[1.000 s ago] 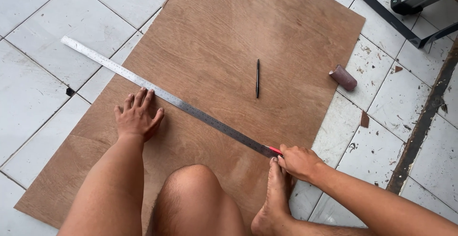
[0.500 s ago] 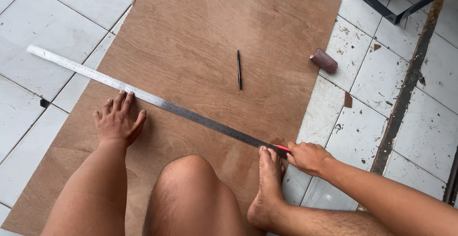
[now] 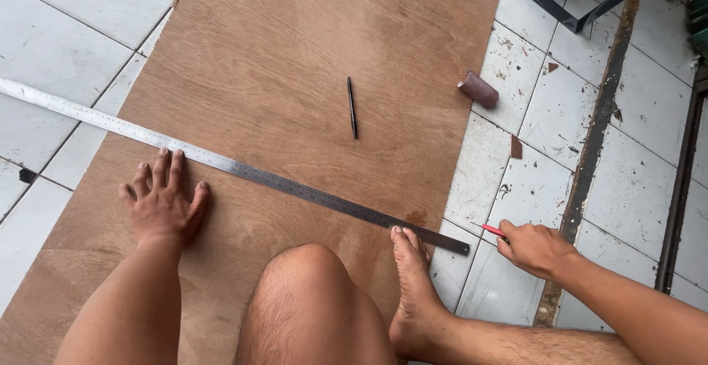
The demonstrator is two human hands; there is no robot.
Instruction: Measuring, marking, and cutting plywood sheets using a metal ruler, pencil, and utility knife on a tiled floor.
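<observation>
One broad plywood sheet (image 3: 295,63) lay flat on the white tiled floor (image 3: 74,11), and across its near part ran a long steel ruler (image 3: 243,175), slanting from the far left down to the sheet's right edge and a little past it. A bare foot (image 3: 414,276) pressed the ruler's right end. The left hand (image 3: 164,204) lay released and flat, fingers spread, on the plywood with its fingertips at the ruler's near edge, steadying it. The right hand (image 3: 537,248) was clenched around a red pencil (image 3: 493,230), its tip showing just beyond the ruler's end, over the tiles and apart from the sheet. A brown roll (image 3: 479,89) lay on the tiles at the far right, and a thin dark pen (image 3: 352,107) rested mid-sheet. By my judgement the ruler was being held for a line; the next move called for firm pressure and the pencil brought against the ruler's edge.
</observation>
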